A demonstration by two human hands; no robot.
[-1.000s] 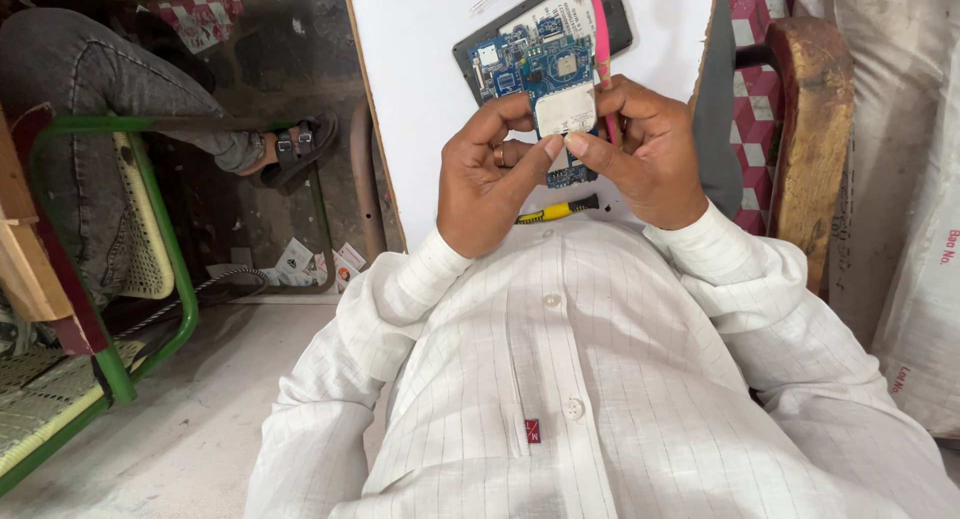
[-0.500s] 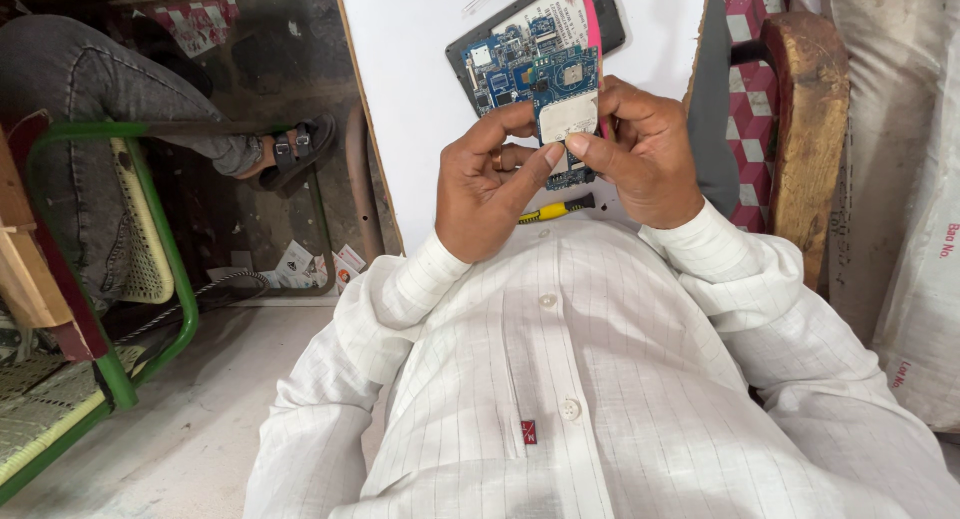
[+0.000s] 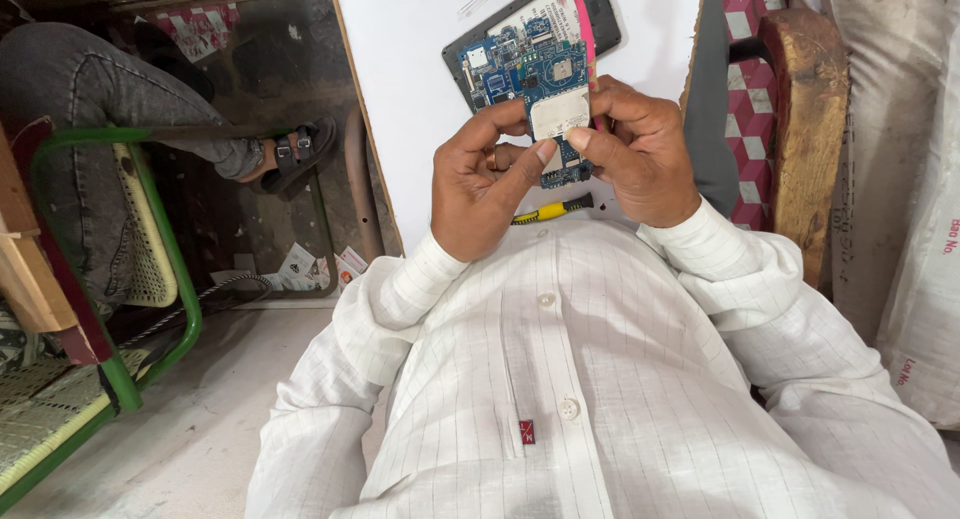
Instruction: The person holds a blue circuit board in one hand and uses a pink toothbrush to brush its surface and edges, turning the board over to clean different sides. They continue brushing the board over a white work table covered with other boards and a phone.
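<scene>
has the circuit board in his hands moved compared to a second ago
Yes. The blue circuit board is a little higher, farther from the yellow-handled screwdriver on the white table, and overlaps the dark device more.

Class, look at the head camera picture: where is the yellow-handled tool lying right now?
The yellow-handled tool lies on the white table, just below both hands, between the left hand and right hand, near the white shirt.

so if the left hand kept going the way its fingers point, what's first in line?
Probably the blue circuit board that the left hand already pinches together with the right hand. Past it lies the dark device tray on the white table; depth is unclear.
</scene>
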